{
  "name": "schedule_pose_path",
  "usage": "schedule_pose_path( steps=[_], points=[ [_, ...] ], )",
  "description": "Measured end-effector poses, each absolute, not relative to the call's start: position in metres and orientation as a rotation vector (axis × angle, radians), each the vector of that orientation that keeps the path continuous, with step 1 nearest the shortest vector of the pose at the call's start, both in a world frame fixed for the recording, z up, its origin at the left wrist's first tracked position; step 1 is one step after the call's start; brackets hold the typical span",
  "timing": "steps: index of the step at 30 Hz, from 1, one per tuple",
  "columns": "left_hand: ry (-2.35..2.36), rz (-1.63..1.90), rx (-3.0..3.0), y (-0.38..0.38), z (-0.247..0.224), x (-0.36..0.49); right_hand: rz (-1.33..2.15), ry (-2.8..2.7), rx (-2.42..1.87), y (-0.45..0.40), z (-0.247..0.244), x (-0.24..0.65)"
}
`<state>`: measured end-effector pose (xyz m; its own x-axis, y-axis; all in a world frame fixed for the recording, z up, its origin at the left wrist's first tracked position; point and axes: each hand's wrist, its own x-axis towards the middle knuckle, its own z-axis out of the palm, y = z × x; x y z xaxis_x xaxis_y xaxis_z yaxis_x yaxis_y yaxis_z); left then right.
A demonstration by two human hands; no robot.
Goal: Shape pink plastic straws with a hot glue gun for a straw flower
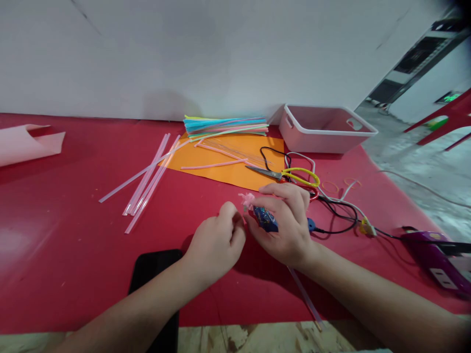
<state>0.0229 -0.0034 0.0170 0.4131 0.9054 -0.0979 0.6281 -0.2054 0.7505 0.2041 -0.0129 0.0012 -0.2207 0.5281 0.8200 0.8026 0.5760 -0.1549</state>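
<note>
My left hand (217, 240) is closed in a pinch beside a small pink fluffy piece (247, 200); what its fingertips hold is hidden. My right hand (285, 223) curls over a blue tool (265, 219), whose blue end with a black cord shows behind the palm. The pink piece sits at the tool's front, between the two hands. Just beyond my right hand lie scissors with yellow handles (300, 175) and a red-handled pair partly covered. A pale strip (305, 299) runs below my right wrist to the table's front edge.
An orange sheet (221, 169) bears a bundle of coloured pipe cleaners (226, 126) and loose pink ones. Pink-white strips (147, 189) lie left, with rolled pink paper (29, 146) beyond. A pink basket (327, 139) stands back right. Cords lead to a purple power strip (434, 260). A black phone (156, 267) lies under my left forearm.
</note>
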Motion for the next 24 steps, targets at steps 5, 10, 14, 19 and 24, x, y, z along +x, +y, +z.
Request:
schedule_pose_path(
  steps=[5, 10, 14, 19, 24],
  points=[
    [1.053, 0.784, 1.465, -0.004, 0.015, 0.023, 0.349, -1.617, -1.114, -0.024, 0.014, 0.198],
    [0.838, 0.808, 1.295, -0.007, 0.015, 0.026, 0.941, -1.315, -1.191, -0.029, 0.016, 0.187],
    [0.897, 0.817, 1.411, -0.01, 0.014, 0.027, 0.978, -1.249, -1.203, -0.027, 0.013, 0.186],
    [0.87, 0.749, 1.45, -0.012, 0.018, 0.026, 0.917, -1.246, -1.199, -0.026, 0.015, 0.186],
    [0.946, 0.739, 1.605, -0.012, 0.019, 0.026, 0.824, -1.259, -1.221, -0.027, 0.02, 0.184]
  ],
)
